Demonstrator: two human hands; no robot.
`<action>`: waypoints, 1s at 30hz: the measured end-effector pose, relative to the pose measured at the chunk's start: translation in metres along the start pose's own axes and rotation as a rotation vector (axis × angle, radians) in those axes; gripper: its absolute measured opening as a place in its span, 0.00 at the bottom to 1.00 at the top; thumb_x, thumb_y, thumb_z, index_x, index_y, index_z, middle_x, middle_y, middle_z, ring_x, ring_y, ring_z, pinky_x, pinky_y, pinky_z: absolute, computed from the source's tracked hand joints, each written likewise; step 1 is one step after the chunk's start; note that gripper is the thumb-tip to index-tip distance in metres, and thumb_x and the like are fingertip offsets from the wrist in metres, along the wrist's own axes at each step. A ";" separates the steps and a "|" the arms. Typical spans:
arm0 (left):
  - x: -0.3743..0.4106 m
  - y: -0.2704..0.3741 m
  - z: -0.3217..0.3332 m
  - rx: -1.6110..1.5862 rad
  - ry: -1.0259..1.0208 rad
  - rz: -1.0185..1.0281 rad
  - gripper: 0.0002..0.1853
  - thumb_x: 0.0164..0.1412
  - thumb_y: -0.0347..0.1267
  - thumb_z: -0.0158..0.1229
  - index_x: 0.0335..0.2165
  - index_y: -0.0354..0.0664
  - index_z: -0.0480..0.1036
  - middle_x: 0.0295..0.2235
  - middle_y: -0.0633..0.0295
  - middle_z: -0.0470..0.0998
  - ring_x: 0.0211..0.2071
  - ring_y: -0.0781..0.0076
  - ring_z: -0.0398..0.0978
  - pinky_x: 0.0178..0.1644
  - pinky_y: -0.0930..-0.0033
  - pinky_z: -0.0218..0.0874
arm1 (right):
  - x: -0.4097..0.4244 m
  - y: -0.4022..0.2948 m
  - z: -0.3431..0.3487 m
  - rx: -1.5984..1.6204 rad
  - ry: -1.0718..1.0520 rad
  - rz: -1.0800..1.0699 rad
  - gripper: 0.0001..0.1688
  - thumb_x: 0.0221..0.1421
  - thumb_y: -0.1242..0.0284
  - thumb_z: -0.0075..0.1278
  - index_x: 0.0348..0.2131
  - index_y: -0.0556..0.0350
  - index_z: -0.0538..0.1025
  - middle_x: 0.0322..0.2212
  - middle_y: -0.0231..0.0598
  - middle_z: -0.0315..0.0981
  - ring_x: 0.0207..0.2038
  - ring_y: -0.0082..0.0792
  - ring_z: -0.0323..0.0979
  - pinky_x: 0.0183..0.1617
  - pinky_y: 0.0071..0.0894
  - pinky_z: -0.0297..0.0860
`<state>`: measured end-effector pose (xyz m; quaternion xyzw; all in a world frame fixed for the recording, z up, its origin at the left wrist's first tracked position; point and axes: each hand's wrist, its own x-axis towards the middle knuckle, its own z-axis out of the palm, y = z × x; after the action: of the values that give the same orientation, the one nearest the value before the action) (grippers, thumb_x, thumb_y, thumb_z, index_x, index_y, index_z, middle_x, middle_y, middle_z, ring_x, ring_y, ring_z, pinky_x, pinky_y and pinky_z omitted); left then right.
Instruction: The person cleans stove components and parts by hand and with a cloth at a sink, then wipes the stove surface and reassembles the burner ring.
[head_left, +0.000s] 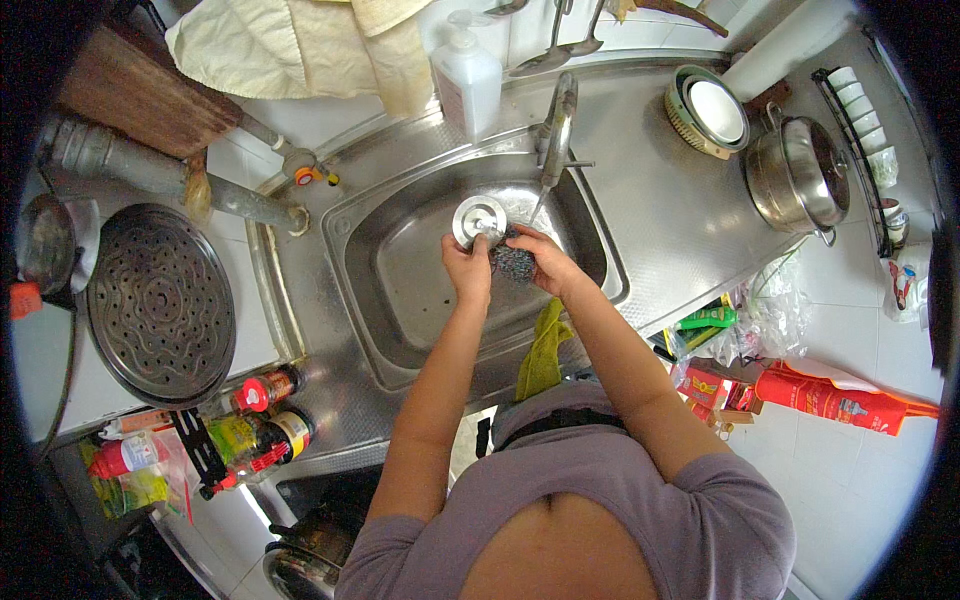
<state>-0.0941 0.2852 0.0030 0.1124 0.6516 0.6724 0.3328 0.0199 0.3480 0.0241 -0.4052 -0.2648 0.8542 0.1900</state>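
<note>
Over the basin of a stainless steel sink (397, 277), my left hand (468, 274) grips a small round metal lid-like piece (469, 212) by its lower edge. My right hand (549, 261) holds a dark metal scouring pad (514, 264), close against the lower right of the round piece. A thin stream of water (538, 208) runs from the curved tap (559, 135) just beyond my right hand. The fingertips partly hide both held things, and I cannot tell exactly what the round piece belongs to.
A yellow-green cloth (546, 349) hangs at the sink's front edge. Behind the basin stands a white pump bottle (469, 79). Stacked bowls (709, 112) and a steel pot (795, 176) sit to the right. Leftward are a perforated steamer tray (161, 304) and several condiment bottles (270, 386).
</note>
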 end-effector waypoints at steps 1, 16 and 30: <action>-0.001 0.001 0.001 0.012 0.007 0.026 0.12 0.49 0.22 0.55 0.34 0.37 0.63 0.30 0.62 0.71 0.31 0.75 0.69 0.35 0.74 0.61 | -0.004 -0.002 0.001 0.052 -0.067 -0.022 0.38 0.44 0.76 0.53 0.54 0.60 0.57 0.37 0.37 0.71 0.34 0.28 0.71 0.37 0.24 0.68; -0.014 0.006 0.015 0.433 -0.057 0.272 0.16 0.56 0.33 0.50 0.37 0.28 0.62 0.32 0.45 0.71 0.33 0.56 0.70 0.38 0.61 0.59 | 0.008 0.015 0.007 -0.569 0.310 -0.591 0.13 0.42 0.74 0.59 0.29 0.65 0.75 0.20 0.34 0.74 0.23 0.19 0.67 0.26 0.23 0.64; 0.017 0.049 -0.011 1.121 -0.852 0.524 0.13 0.54 0.29 0.50 0.39 0.36 0.61 0.24 0.45 0.71 0.30 0.49 0.72 0.32 0.57 0.60 | -0.005 -0.052 0.003 -1.650 -0.010 -0.649 0.19 0.35 0.68 0.62 0.29 0.61 0.75 0.24 0.53 0.72 0.31 0.52 0.71 0.35 0.42 0.66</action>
<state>-0.1276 0.2898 0.0436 0.6671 0.6630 0.1952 0.2782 0.0263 0.3855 0.0607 -0.3141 -0.8991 0.2969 0.0692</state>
